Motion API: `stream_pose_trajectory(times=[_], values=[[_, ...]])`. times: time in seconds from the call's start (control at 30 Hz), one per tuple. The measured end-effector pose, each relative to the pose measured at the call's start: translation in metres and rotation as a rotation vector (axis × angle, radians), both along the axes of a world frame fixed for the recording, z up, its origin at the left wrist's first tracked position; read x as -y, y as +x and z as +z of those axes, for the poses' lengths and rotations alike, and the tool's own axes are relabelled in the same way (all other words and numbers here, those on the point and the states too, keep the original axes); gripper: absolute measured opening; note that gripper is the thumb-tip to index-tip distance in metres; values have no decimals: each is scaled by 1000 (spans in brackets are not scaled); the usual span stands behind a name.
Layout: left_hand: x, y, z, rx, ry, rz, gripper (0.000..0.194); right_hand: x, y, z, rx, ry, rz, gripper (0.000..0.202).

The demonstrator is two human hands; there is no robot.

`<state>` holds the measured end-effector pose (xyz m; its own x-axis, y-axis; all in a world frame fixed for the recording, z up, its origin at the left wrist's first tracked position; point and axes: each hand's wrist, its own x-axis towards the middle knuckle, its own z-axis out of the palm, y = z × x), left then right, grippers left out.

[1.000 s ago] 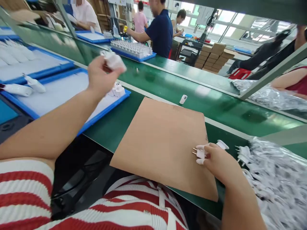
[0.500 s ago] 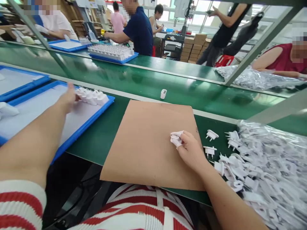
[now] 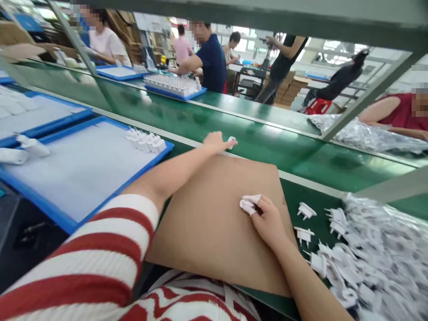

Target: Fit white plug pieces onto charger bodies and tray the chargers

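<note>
My left hand [image 3: 216,141] reaches across to the far side of the cardboard, its fingers closed around a small white charger housing [image 3: 231,143] at the belt's near edge. Over the brown cardboard sheet [image 3: 214,218] is my right hand [image 3: 264,214], thumb and fingers in white finger covers. They pinch a small white plug piece [image 3: 246,203], mostly hidden by the fingertips. To the right of the sheet lie two white pin plugs [image 3: 306,211] with metal-like prongs, beside a big heap of similar white plug parts [image 3: 377,263].
On the left, a blue-rimmed tray [image 3: 83,178] holds a row of white chargers [image 3: 145,141] and a few loose ones. Another blue tray [image 3: 60,109] is behind it. A green belt [image 3: 267,149] runs across, with metal frame posts and co-workers beyond.
My left hand has left the row in the tray and moved right to the white housing by the belt. My right hand stays over the cardboard. The camera view has shifted.
</note>
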<state>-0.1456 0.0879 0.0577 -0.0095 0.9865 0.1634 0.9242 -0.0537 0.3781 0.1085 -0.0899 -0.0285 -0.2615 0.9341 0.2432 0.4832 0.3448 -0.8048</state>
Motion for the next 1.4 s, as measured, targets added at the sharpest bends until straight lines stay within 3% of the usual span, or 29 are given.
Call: stream_pose_trajectory(times=[0.03,0.1,0.17,0.23,0.33,0.43,0.57,0.7,0.83,0.97,1.07,1.2,1.4], values=[[-9,10,-11,24,-29,46,77,1,0,-2,2,2,-2,22],[-20,20,-25,65,-45,82,55,4,2,-5,0,10,13,23],[-22,23,-30,93,-27,83,33,5,5,-6,1,38,29,23],[-14,24,-28,114,-2,45,25,5,9,-2,2,106,-31,24],[18,31,-26,168,1,-113,23,3,15,13,-83,159,-283,25],[64,44,-31,293,11,-401,31,-1,19,34,-349,-6,-500,37],[113,51,-46,368,10,-618,35,-14,22,44,-721,-221,-399,47],[130,56,-61,414,-30,-660,43,-17,20,40,-818,-337,-302,40],[130,61,-68,432,-10,-677,47,-8,13,37,-612,-239,-301,36],[129,61,-71,477,8,-733,37,1,11,37,-82,125,-221,21],[129,60,-71,491,22,-753,34,3,12,38,195,320,-157,22],[129,61,-70,501,15,-763,31,1,11,37,374,360,-151,23],[130,62,-68,512,1,-755,28,0,12,38,464,375,-174,17]])
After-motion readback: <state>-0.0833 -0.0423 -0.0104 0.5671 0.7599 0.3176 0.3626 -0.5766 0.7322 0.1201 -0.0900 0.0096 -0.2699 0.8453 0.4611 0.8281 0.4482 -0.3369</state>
